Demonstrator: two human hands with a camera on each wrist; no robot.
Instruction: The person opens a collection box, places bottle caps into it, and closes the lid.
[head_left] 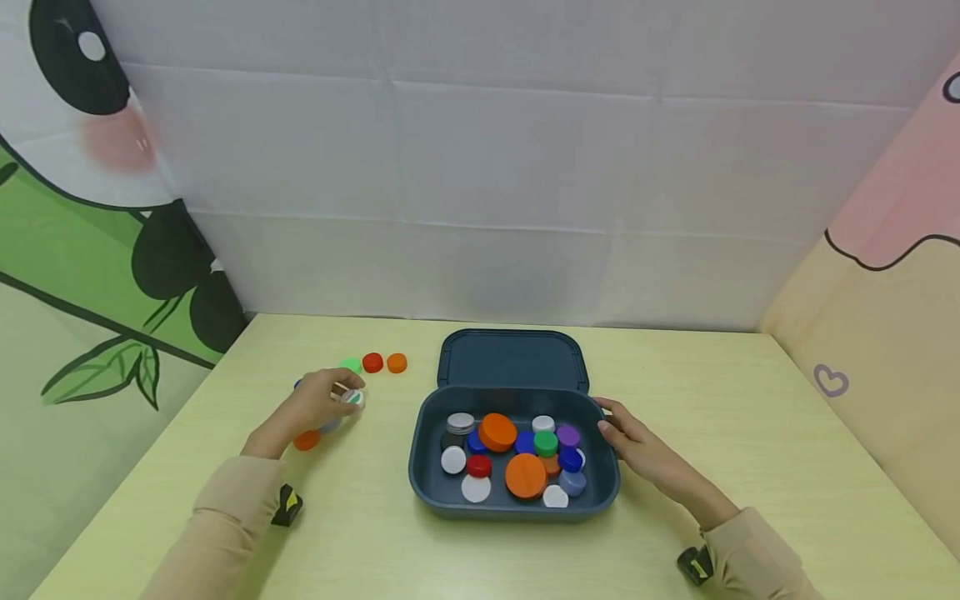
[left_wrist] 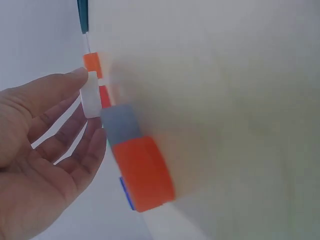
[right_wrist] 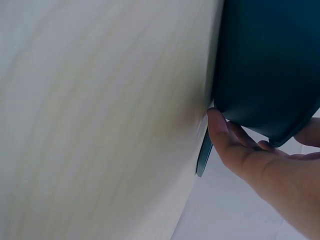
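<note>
Left of the open dark-blue box (head_left: 517, 514), your left hand (head_left: 318, 400) pinches a round, green-marked white cap (head_left: 356, 398) while your right hand (head_left: 637, 442) grips the box's right rim, pale table (head_left: 375, 483) stretching between cap and box, with the table's far edge just behind the box's lid (head_left: 512, 358).

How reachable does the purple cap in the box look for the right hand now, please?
Probably yes: the purple cap lies in the open box near the right hand, its top uncovered, though that hand would likely need to release the box's side first.
</note>
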